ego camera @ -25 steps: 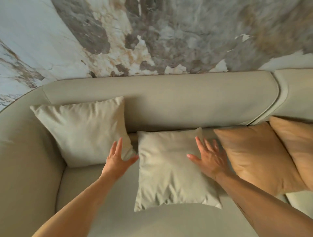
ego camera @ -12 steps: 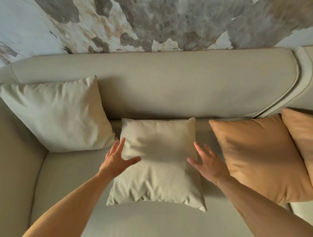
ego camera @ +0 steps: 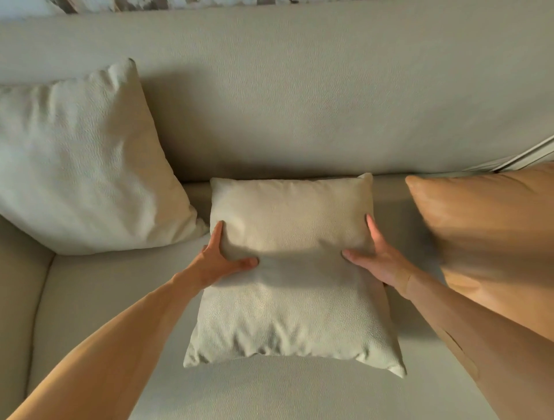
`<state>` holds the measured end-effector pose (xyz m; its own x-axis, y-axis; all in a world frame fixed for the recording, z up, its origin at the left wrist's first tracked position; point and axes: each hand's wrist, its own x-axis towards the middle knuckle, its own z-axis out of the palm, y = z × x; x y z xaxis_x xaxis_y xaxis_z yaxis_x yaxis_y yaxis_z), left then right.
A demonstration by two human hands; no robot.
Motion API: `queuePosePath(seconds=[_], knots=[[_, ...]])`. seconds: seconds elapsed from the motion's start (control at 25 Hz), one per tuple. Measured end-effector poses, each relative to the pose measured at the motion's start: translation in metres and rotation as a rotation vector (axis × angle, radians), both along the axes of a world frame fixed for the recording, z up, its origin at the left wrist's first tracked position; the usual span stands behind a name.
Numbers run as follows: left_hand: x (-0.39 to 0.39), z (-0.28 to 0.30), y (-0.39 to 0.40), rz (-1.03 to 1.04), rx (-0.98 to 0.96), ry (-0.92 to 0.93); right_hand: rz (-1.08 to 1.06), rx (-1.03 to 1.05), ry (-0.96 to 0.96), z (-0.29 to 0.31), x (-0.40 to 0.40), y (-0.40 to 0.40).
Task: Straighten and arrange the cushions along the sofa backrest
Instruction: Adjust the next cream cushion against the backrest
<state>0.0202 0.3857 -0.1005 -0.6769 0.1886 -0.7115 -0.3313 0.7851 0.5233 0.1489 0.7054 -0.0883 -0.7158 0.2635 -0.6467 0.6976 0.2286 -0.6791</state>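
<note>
1. Nearest, two bare forearms come up from the bottom corners and meet over the seat [ego camera: 99, 287], a pale beige cushion top running the width of the sofa.

2. The middle cushion [ego camera: 290, 299], beige and square, lies flat on that seat with its near edge puckered and its far edge right against the foot of the backrest.

3. The left hand [ego camera: 220, 260] grips the cushion's left side: the thumb presses into the top face, and the fingers wrap the edge and go out of sight beneath it.

4. The right hand [ego camera: 374, 260] holds the right side in the same way (thumb on top pointing inward, fingers running along the edge), and the fabric dents in a crease between the two thumbs.

5. To the left, a larger cream cushion [ego camera: 81, 162] leans tilted against the backrest and the sofa's left arm; its lower right corner comes just beside the middle cushion's upper left corner, though I cannot tell whether they touch.

6. To the right, a tan cushion [ego camera: 491, 236] leans at an angle too, cut off by the frame edge, with a strip of seat between it and the middle one.

7. Furthest, the backrest [ego camera: 314, 99] rises broad and plain, with a sliver of mottled wall [ego camera: 180, 3] showing above it.
</note>
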Motion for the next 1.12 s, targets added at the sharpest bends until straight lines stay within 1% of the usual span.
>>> queuePosePath(seconds=[0.16, 0.32, 0.4, 0.48, 0.68, 0.84, 1.0, 1.12], knots=[[0.012, 0.02, 0.002, 0.082, 0.028, 0.03, -0.073, -0.037, -0.016, 0.006, 0.0, -0.001], [0.021, 0.058, 0.007, 0.082, 0.045, 0.094, -0.117, -0.067, -0.007, 0.042, 0.002, 0.001], [0.02, 0.081, 0.016, 0.086, 0.061, 0.139, -0.142, -0.072, 0.02, 0.065, -0.002, 0.009], [0.016, 0.104, 0.032, 0.062, 0.085, 0.201, -0.14, -0.032, 0.051, 0.092, -0.009, 0.02], [-0.001, 0.141, 0.074, 0.03, 0.147, 0.363, -0.162, 0.068, 0.208, 0.136, -0.022, 0.054], [-0.012, 0.144, 0.102, 0.014, 0.139, 0.473, -0.157, 0.1, 0.308, 0.147, -0.034, 0.076], [-0.024, 0.129, 0.116, 0.015, 0.1, 0.569, -0.143, 0.125, 0.36, 0.129, -0.05, 0.089], [-0.029, 0.115, 0.122, -0.051, 0.051, 0.555, -0.174, 0.134, 0.359, 0.111, -0.058, 0.094]])
